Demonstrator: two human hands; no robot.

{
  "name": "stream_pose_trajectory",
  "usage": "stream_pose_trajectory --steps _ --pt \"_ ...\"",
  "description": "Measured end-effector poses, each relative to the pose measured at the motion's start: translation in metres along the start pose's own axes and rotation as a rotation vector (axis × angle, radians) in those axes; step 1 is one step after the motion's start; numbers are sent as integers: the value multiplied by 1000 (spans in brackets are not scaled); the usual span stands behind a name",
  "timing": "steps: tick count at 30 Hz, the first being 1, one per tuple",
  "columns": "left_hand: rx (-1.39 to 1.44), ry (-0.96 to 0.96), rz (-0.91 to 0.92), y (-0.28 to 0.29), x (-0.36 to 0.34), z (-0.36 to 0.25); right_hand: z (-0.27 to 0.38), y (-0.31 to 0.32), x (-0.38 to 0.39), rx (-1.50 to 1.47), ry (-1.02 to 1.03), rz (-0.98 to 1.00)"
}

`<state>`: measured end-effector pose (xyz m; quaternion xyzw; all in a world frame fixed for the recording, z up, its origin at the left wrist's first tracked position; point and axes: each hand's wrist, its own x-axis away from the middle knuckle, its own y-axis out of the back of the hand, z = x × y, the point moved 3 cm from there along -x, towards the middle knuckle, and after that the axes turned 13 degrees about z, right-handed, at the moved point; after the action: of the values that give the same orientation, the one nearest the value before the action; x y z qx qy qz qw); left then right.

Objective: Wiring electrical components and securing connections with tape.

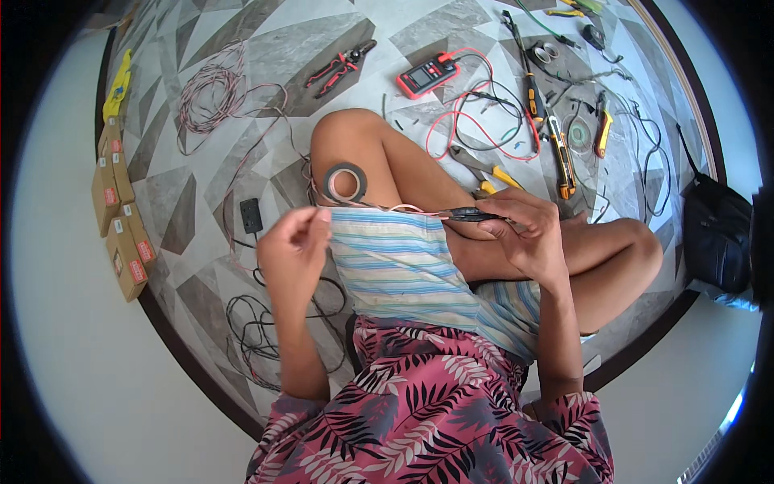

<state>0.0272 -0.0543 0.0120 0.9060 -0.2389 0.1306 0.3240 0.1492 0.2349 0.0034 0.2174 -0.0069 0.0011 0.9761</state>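
My right hand (528, 234) pinches a slim black piece (472, 214) above my lap; I cannot tell if it is a connector or a taped joint. A thin pinkish-white wire (407, 209) runs left from it toward my left hand. My left hand (292, 242) is closed, thumb against curled fingers, a little blurred; what it pinches, if anything, does not show. Just beyond it, a roll of black tape (361, 186) rests on my left leg.
On the tiled floor ahead lie red-handled pliers (340, 68), a red multimeter (427, 75), a yellow-black cutter knife (558, 149) and yellow-handled pliers (504, 176). Coiled wire (211, 97) lies far left, black cable (250, 323) near left. Boxes (125, 258) line the left wall; a black bag (717, 234) stands right.
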Motion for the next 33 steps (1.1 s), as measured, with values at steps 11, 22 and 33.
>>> stream_pose_trajectory --steps 11,22,33 --pt "-477 -766 583 -99 -22 -94 -1 -2 0 -56 0 17" --pt "-236 -715 594 -92 -31 -88 -29 -6 13 -251 47 -162" --pt "-155 -542 680 -88 -32 -81 -21 -10 15 -186 226 -56"
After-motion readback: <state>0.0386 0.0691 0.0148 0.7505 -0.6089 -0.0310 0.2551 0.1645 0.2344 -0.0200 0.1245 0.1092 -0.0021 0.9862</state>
